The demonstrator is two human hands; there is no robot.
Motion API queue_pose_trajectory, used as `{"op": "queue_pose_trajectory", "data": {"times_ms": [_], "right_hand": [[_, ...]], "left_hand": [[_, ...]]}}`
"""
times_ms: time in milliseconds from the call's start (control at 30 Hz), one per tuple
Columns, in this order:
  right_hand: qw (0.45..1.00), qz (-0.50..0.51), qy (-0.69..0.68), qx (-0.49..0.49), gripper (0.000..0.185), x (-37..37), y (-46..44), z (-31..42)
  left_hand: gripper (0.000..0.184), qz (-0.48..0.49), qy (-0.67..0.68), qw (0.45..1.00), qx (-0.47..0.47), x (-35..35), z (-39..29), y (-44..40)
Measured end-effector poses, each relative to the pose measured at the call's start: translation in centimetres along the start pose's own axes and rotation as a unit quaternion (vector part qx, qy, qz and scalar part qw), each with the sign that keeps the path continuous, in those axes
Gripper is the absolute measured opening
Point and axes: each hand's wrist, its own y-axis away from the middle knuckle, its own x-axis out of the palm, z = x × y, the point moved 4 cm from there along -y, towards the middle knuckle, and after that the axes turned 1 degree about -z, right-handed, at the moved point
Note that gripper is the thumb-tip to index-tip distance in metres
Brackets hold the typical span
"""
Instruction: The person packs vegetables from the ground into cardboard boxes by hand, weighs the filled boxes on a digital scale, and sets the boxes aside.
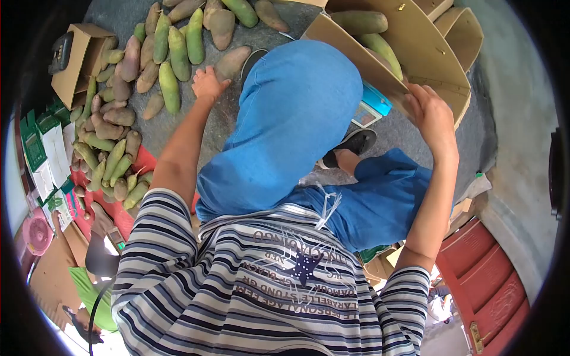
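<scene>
My left hand (209,84) is low over the floor, its fingers apart and holding nothing. It is right beside a brownish, potato-like root (233,63) near my shoe. Close by on its other side lie long green radishes (169,88) and more brownish roots (222,28). My right hand (432,115) grips the near wall of an open cardboard box (347,56), fingers over the edge. Inside that box are a brownish-green radish (359,22) and a green radish (381,52); the rest of its inside is partly hidden.
A digital scale with a blue edge (375,98) stands between my legs and the box. A pile of roots (113,154) spreads leftward over red cloth. Another cardboard box (83,65) lies at left. A person in green (89,291) is at lower left, a red door (490,279) at lower right.
</scene>
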Motion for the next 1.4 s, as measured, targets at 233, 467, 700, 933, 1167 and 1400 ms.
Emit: {"op": "queue_pose_trajectory", "data": {"times_ms": [233, 467, 700, 933, 1167, 1400], "right_hand": [[1.0, -0.001, -0.004, 0.006, 0.02, 0.1, 0.2, -0.3], [1.0, -0.005, 0.022, 0.004, 0.018, 0.4, 0.3, 0.0], [0.999, -0.031, 0.036, -0.015, 0.013, 1.8, 0.3, -0.5], [0.998, -0.014, 0.066, -0.004, 0.016, 2.8, 0.0, -0.7], [0.996, -0.067, 0.058, -0.028, 0.015, 3.4, 0.3, -0.6], [0.997, -0.057, 0.054, -0.027, 0.016, 3.5, 0.4, -0.5]], "left_hand": [[0.086, 0.058, 0.118, 0.991, -0.038, 3.2, 1.5, -2.3], [0.071, 0.276, 0.512, 0.784, -0.216, 9.4, 3.7, 0.3], [0.054, 0.049, 0.588, 0.802, -0.088, -4.8, 0.1, 5.2], [0.051, -0.132, 0.515, 0.768, 0.357, -26.5, -14.0, 12.3], [0.058, -0.185, 0.13, 0.754, 0.617, -30.8, -32.0, 18.8], [0.044, -0.105, -0.058, 0.768, 0.63, -23.6, -39.7, 16.3]]}}
